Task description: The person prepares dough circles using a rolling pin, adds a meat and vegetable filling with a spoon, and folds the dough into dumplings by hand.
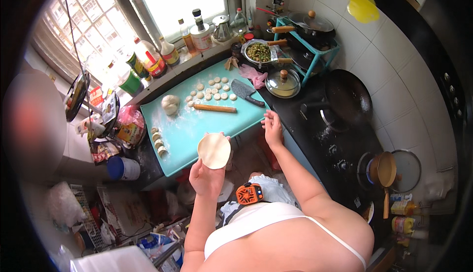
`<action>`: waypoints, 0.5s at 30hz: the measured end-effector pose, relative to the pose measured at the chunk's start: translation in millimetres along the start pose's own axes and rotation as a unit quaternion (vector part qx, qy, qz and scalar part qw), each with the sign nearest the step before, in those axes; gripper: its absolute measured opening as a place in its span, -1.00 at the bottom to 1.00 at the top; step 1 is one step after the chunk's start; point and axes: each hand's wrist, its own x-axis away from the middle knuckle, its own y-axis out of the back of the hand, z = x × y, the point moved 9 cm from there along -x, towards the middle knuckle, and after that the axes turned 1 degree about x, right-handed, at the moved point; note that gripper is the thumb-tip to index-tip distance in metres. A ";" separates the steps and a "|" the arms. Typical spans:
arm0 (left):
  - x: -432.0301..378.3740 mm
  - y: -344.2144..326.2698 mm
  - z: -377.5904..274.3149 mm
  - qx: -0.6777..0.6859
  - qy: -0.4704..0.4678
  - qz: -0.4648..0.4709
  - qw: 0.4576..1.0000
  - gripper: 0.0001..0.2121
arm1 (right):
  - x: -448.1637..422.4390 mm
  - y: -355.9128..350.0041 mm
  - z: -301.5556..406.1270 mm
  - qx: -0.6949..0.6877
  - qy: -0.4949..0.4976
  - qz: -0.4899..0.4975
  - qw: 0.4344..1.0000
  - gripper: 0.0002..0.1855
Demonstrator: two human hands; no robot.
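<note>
My left hand (208, 177) holds a thin round dough wrapper (214, 151) near the front edge of a turquoise board (199, 127). My right hand (272, 126) hangs by the board's right corner with fingers apart, holding nothing. A wooden rolling pin (215, 108) lies on the board below several small dough discs (217, 96). Left of the pin rests a larger lump of dough (170, 104). Several filled dumplings (157, 142) stand in a row along the board's left edge. A cleaver (245, 91) with a black handle lies at the right side.
A bowl of chopped filling (258, 52) sits behind the board, beside a glass-lidded pot (283, 83). Bottles and jars (201, 37) line the windowsill. On the right counter are a dark wok (347, 100) and a small pan (384, 169) on a lit gas burner.
</note>
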 end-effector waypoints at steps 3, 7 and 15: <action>-27.7 8.6 -7.8 0.008 0.002 -0.001 1.000 -0.36 | -56.2 -27.2 -13.4 -0.031 -0.019 -0.044 0.998 -0.71; -84.2 5.6 -9.9 0.010 0.011 0.020 1.000 -0.33 | -135.8 -43.6 -58.8 0.020 -0.063 -0.131 0.989 -0.64; -184.0 19.9 -21.2 0.028 0.018 -0.031 0.999 -0.34 | -200.5 -54.2 -100.6 0.239 0.063 -0.182 0.952 -0.47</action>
